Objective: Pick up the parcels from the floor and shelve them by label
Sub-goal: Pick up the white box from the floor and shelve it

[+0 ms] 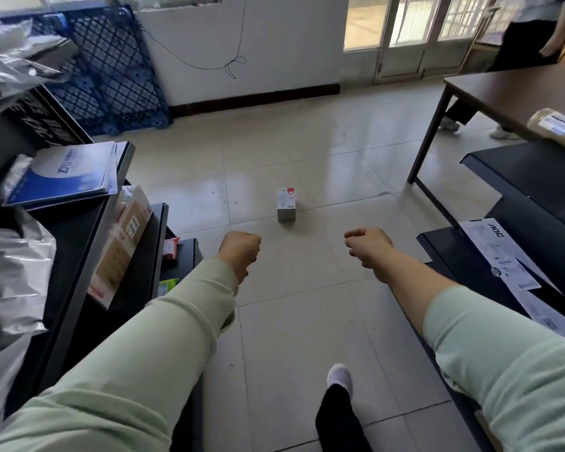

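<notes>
The left arm's pale mint-green long sleeve [163, 347] reaches the wrist. The matching right sleeve [503, 360] ends mid-forearm. A black trouser leg [338, 422] meets a white sock [340, 375].

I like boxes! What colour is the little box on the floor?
The little box is grey-white, red mark on top; head view.

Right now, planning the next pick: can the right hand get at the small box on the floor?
Probably yes, with a stoop: only bare floor lies between the empty right hand and the small box.
</notes>
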